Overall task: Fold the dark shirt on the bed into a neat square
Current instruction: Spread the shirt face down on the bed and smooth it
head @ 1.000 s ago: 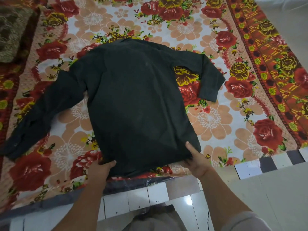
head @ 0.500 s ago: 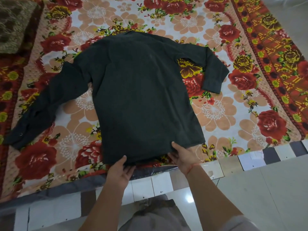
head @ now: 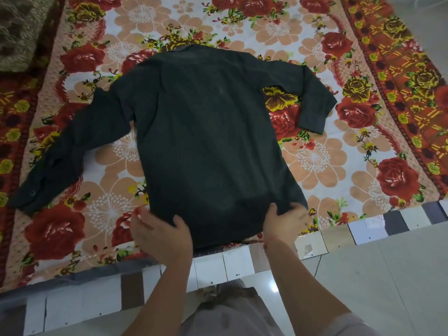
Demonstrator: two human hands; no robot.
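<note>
shirt: we see the dark shirt (head: 213,141) lying flat and spread out on the bed (head: 315,154), collar toward the far edge, hem at the near edge.
sleeves: both still out; left one runs toward the bed's left edge, right one bends down toward the right side. Neither is folded in.
left hand (head: 160,232): on the hem's left corner, fingers curled over the cloth, thumb on top; looks like a light pinch, but we can't tell for sure that it is closed on it.
right hand (head: 286,218): on the hem's right corner, fingers bunching the cloth, so we read it as gripping the hem.
done: shirt laid out, roughly smoothed.
left: we judge every fold is still to do — sleeves in, sides in, hem up to the collar.
progress: early, setup stage only.
</note>
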